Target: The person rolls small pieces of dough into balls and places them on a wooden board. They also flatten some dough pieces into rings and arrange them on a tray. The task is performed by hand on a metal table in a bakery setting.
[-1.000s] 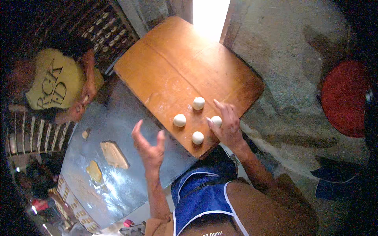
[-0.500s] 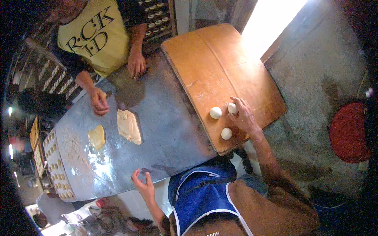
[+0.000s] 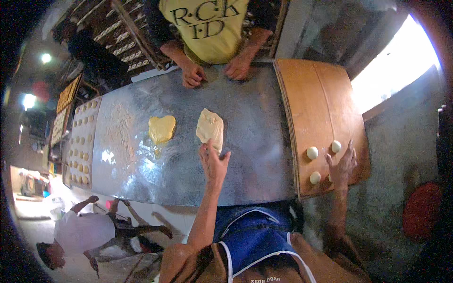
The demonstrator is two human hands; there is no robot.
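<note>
My left hand reaches over the metal table and touches the near edge of a pale slab of dough. My right hand rests on the wooden board, fingers spread, beside three small white dough balls; whether it covers another ball is hidden. A yellow lump of butter-like dough lies left of the slab, next to a patch of flour.
Across the table a person in a yellow shirt presses both fists on the metal. A tray of several small dough pieces lies at the table's left end. Racks stand behind. Another person crouches on the floor at lower left.
The view has swung left from the board to the table. My left hand moved forward from near my body to the dough slab. My right hand stayed on the board by the balls.
</note>
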